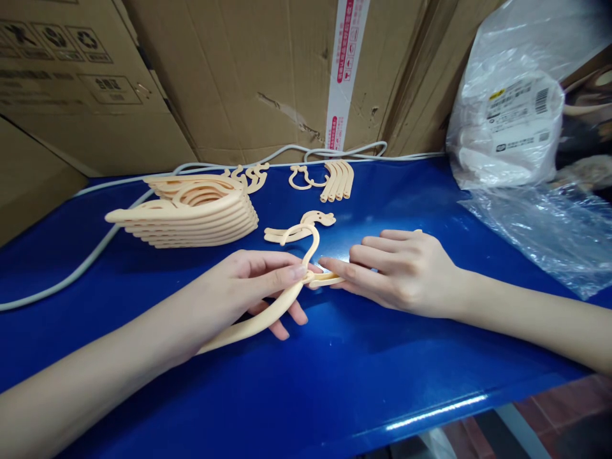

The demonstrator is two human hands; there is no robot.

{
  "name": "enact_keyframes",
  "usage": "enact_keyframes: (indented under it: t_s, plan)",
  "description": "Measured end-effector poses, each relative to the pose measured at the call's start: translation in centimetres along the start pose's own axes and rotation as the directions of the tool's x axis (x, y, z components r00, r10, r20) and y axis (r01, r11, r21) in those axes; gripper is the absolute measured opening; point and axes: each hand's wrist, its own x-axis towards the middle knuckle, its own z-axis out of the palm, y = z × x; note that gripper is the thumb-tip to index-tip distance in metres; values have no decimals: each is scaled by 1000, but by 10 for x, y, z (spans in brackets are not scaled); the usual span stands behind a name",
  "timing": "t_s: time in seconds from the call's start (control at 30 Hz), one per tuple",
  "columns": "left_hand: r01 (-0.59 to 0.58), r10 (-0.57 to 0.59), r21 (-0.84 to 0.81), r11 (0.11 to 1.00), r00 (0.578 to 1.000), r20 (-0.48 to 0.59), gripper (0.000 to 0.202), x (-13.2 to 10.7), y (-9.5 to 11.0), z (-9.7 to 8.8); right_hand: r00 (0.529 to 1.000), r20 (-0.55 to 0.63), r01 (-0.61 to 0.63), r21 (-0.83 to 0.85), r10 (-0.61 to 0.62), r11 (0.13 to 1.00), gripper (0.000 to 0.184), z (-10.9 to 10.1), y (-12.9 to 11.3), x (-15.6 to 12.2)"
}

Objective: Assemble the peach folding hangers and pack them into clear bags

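My left hand (248, 287) is closed around a cream plastic hanger piece (258, 322), a long curved arm with a hook at its top, held just above the blue table (335, 382). My right hand (396, 271) pinches a second cream arm piece (329, 279) and holds its end against the first piece at the join near the hook. A loose duck-shaped hanger part (306, 226) lies just behind the hands.
A stack of finished cream hangers (191, 213) sits at the back left, several curved arm pieces (337, 178) at the back middle. A grey cable (71, 274) runs along the table. Cardboard boxes (239, 76) stand behind; plastic bags (516, 121) lie at the right.
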Motion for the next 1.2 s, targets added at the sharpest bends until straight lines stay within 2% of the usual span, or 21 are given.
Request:
enact_keyframes:
  t_s: [0.27,0.57,0.9,1.2]
  plan:
    - [-26,28,-77,997,999,26,13,1,2,5,1000,-6,26,-27,-27,999,22,-2,-2,2]
    - [-64,64,-20,998,998,-8,19,1,-1,3,999,-7,39,-13,-39,999,23,-2,-7,1]
    - [-89,88,-13,996,995,-37,28,3,-1,0,999,37,-34,86,31,996,36,-3,-9,0]
    - [-27,27,-7,1000,1000,2,17,3,0,-1,999,27,-24,105,21,994,33,-2,-3,1]
